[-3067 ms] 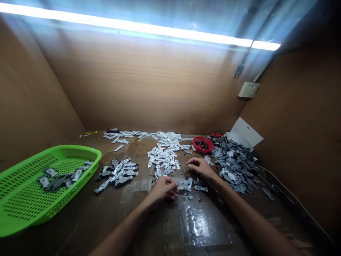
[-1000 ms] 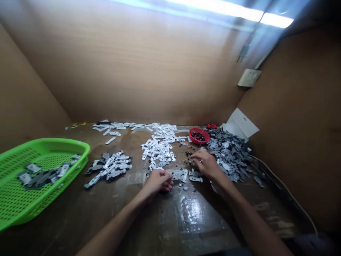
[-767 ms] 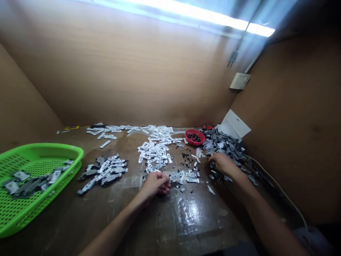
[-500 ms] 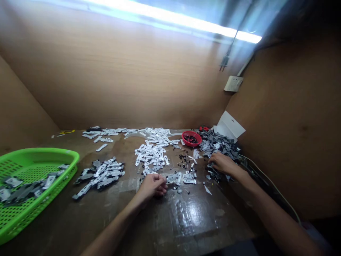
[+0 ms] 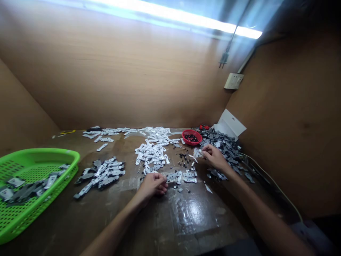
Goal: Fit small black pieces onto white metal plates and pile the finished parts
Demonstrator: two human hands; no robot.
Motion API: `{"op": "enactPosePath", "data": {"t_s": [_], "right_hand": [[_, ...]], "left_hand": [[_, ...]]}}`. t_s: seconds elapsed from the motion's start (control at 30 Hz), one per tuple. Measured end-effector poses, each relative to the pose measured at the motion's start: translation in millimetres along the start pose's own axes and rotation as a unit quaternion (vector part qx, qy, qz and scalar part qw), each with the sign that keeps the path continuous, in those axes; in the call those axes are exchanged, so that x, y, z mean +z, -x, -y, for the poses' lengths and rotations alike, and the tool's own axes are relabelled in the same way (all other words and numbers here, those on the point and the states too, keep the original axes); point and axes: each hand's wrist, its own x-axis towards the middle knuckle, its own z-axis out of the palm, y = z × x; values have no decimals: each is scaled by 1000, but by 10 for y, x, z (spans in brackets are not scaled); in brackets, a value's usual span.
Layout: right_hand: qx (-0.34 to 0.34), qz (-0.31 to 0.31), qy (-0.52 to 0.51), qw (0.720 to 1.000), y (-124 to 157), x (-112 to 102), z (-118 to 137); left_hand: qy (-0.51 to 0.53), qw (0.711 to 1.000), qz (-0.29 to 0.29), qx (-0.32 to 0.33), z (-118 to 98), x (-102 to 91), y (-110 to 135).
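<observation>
Carefully, the right hand [image 5: 214, 157] pinches a small pale metal strip [image 5: 198, 153] between thumb and forefinger, its other fingers curled clear. A fingertip pinch suits such thin stampings, since it lifts one piece without dragging its neighbours. The left hand [image 5: 153, 185] rests loosely curled on the scarred wooden bench [image 5: 213, 213], beside a short row of flat metal plates [image 5: 183, 177]; whether it grips anything is hidden by the fingers. Small black fasteners [image 5: 182, 160] lie scattered between the hands, and more fill a red plastic bowl [image 5: 183, 134] farther up. To the right spreads a heap of matte grey stamped plates [image 5: 221, 149], and to the left a drift of glossy white slotted plates [image 5: 153, 154]. Beyond a mixed grey-and-white pile [image 5: 99, 174], a bright green perforated plastic tray [image 5: 39, 153] holds more grey plates [image 5: 26, 190].
</observation>
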Motion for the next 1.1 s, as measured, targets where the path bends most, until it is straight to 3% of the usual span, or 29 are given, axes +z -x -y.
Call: {"op": "enactPosePath", "data": {"t_s": [0.07, 0.13, 0.2, 0.23, 0.33, 0.4, 0.47, 0.6, 0.73, 0.93, 1.0, 1.1], "right_hand": [[74, 60, -159, 983, -8, 153, 116], [126, 117, -295, 940, 13, 317, 225], [134, 155, -369, 906, 58, 471, 315], [126, 164, -378, 903, 85, 536, 351], [75, 139, -295, 942, 162, 655, 420], [15, 85, -185, 979, 202, 669, 442], [-41, 34, -102, 993, 236, 654, 455], [-45, -26, -101, 994, 288, 625, 463], [-1, 2, -195, 981, 307, 651, 439], [99, 33, -398, 911, 309, 752, 362], [104, 18, -386, 916, 321, 767, 345], [57, -27, -271, 961, 351, 759, 348]], "left_hand": [[1, 1000, 0, 0, -14, 6, 11], [2, 1000, -1, 0, -24, 10, 21], [5, 1000, -3, 0, -29, 11, 28], [6, 1000, -2, -1, -28, 10, 29], [6, 1000, -1, 0, -26, 6, 31], [5, 1000, -3, -2, -24, 7, 29], [4, 1000, -6, -4, -18, 8, 24], [4, 1000, -5, -1, 10, 4, 12], [6, 1000, 0, 4, 30, -9, 7], [-1, 1000, -3, -1, 31, -11, -2], [-1, 1000, -1, 0, 33, -10, -4], [2, 1000, 2, 3, 32, -9, -2]]}}
